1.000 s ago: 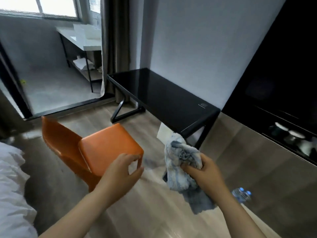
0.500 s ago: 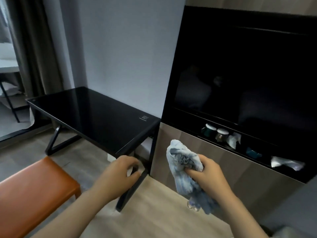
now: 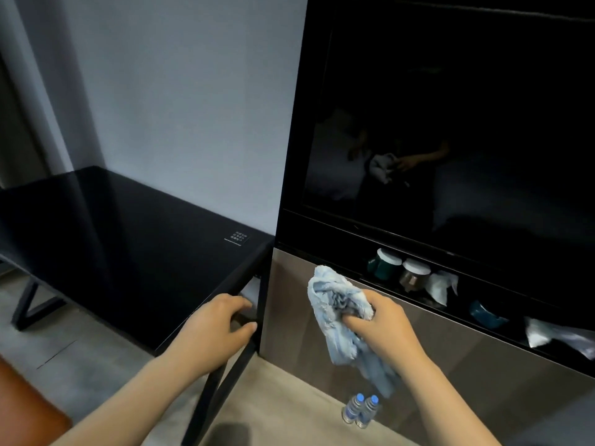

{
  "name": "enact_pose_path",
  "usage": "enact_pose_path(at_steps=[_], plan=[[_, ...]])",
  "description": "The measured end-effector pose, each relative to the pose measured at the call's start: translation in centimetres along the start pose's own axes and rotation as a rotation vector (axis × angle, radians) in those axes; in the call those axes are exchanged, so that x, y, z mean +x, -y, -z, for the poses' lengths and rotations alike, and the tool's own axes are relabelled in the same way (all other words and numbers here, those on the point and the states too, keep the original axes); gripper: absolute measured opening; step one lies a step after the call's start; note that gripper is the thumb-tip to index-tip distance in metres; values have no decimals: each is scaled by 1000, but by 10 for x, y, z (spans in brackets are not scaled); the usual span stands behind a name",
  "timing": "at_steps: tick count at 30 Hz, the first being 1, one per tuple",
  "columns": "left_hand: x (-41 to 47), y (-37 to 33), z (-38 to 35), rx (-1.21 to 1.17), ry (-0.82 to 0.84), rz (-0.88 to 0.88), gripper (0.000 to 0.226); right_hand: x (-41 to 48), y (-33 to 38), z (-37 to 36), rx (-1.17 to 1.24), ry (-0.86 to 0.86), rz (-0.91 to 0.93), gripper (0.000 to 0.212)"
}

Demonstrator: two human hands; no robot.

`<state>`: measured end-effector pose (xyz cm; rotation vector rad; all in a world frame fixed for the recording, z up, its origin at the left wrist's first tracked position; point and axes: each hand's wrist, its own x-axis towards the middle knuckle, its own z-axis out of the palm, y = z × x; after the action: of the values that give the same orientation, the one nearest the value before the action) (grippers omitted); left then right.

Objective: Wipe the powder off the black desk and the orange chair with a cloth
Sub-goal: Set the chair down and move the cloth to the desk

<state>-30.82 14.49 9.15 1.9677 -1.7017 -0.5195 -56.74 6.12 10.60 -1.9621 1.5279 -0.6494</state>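
Cloth (image 3: 338, 317), pale blue and bunched, is gripped in the right hand (image 3: 383, 329), whose fingers curl tight round it. Its tail hangs down in front of the brown cabinet (image 3: 289, 300). On my feed the left hand (image 3: 215, 329) hovers at the near right corner of the black table (image 3: 112, 252), fingers loosely curved and holding nothing; I cannot tell whether they touch the edge. Only a corner of the orange chair (image 3: 22, 410) shows at lower left. Two water bottles (image 3: 360, 410) stand on the floor (image 3: 289, 397) below the cloth.

The black desk (image 3: 112, 252) top is open from above; the cabinet (image 3: 289, 317) (just beside its right end) walls that side.
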Motion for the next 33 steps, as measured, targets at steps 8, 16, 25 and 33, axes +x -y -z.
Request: enact_pose_path(at_steps=[8,16,25,33], plan=[[137,41,13,-7,103,-4,38,127,-8,-32,-55,9,-88,16],[228,55,-15,-14,146,56,40,247,-51,-62,-153,68,-81,14],[308,60,-50,-47,173,223,8,368,-107,-89,-288,182,-67,11],[329,72,-82,16,204,320,39,416,-141,-123,-241,149,-73,24]])
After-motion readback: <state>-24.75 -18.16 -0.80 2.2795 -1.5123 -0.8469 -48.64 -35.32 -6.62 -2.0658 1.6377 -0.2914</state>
